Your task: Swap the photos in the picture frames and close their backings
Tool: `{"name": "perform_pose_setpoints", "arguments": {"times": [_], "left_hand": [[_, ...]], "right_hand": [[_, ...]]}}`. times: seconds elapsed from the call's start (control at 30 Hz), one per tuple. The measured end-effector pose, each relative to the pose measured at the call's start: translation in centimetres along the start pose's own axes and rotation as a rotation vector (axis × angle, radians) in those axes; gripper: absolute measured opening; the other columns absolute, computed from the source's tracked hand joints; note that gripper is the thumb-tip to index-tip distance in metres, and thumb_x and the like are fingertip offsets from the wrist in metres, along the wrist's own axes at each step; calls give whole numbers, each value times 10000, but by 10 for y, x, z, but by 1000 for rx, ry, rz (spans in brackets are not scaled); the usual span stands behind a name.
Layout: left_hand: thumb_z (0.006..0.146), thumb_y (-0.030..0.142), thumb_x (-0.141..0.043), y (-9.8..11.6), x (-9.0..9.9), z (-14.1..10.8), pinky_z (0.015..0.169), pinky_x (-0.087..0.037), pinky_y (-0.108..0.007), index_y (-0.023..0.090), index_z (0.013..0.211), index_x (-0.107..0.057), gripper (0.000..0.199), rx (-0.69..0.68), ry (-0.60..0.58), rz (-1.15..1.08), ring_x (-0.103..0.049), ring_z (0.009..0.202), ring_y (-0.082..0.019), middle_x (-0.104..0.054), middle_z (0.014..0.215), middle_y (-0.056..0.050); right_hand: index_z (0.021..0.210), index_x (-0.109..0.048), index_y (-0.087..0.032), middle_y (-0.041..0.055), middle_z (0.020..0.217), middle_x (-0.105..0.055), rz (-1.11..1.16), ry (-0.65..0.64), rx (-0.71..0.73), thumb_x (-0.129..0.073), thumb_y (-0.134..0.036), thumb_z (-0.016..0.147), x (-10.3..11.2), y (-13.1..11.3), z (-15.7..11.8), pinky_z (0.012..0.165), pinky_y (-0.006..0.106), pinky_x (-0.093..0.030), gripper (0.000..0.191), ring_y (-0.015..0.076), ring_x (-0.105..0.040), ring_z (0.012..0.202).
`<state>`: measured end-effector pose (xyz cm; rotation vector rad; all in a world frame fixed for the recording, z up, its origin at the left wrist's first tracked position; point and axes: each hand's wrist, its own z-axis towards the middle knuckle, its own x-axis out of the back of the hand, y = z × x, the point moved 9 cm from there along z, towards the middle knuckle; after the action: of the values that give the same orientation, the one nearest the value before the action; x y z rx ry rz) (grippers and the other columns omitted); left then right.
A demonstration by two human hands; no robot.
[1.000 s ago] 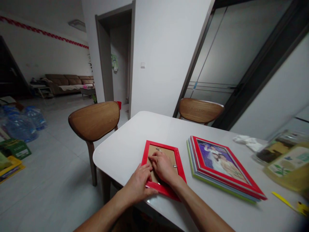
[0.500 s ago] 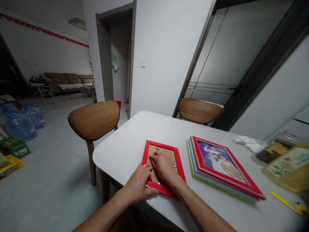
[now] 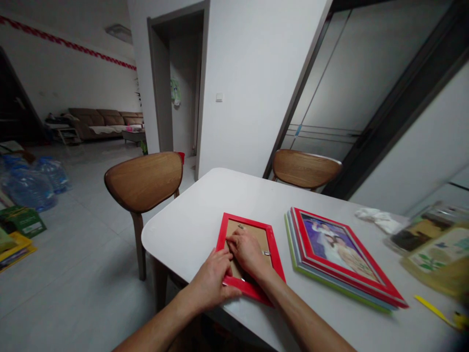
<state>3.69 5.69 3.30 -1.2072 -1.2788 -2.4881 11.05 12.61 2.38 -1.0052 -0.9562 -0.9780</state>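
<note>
From the head camera we see the red picture frame [image 3: 251, 256] lying face down on the white tabletop [image 3: 190, 220], close to its near rounded edge, its brown backing board up. Much of that board and the frame's near rail are covered by the two hands, so we cannot make out the clips under them; only one small metal tab on the right rail and a hanger near the far rail show. The left hand [image 3: 212, 283] lies flat on the frame's near left corner, fingers spread loosely and pressing down, holding nothing. The right hand [image 3: 249, 252] rests on the backing, its fingertips bent at the left inner edge; whether they pinch a tab there we cannot tell. The frame's long axis runs away from us toward the far edge of the tabletop, leaning slightly to the left.

Just to the right, apart from it, lies a stack of picture frames [image 3: 340, 256], the top one red and face up with a photo. At the far right the view blurs: a crumpled white cloth [image 3: 377, 217], plastic-wrapped packages [image 3: 432, 244] cut off by the edge, and a yellow tool [image 3: 436, 312] partly out of sight. Two wooden chairs [image 3: 144, 181] stand at the table.
</note>
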Motion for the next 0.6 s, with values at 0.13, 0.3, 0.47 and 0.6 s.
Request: {"name": "perform_pose_setpoints", "arguments": {"times": [0.13, 0.3, 0.47, 0.6], "left_hand": [[527, 257, -735, -9, -5, -2, 957, -265, -370, 155, 700, -532, 285, 38, -22, 25, -411, 1107, -250, -538, 1108, -128], [535, 298, -729, -13, -8, -4, 972, -243, -382, 149, 754, -547, 321, 48, -43, 33, -388, 1138, -247, -511, 1155, -145], [537, 298, -718, -13, -9, -4, 977, -233, -392, 156, 760, -548, 314, 40, -43, 59, -387, 1138, -242, -509, 1159, -133], [508, 306, -732, -12, -10, -4, 975, -234, -414, 154, 758, -546, 346, 69, -28, 95, -386, 1134, -257, -513, 1150, -134]], "right_hand": [[883, -642, -190, 52, 853, -643, 28, 42, -85, -406, -258, 773, 4, 23, 4, 689, 201, -352, 268, 131, -548, 793], [859, -640, -192, 71, 824, -657, 27, 80, -299, -403, -333, 770, 7, 62, 16, 627, 232, -374, 289, 160, -579, 746], [739, -633, -192, 96, 724, -651, 21, 87, -486, -485, -375, 704, 2, 88, 29, 583, 276, -380, 238, 203, -583, 705], [762, -611, -168, 131, 771, -638, 60, 118, -554, -514, -358, 676, 1, 97, 33, 592, 306, -389, 230, 229, -575, 744]]}}
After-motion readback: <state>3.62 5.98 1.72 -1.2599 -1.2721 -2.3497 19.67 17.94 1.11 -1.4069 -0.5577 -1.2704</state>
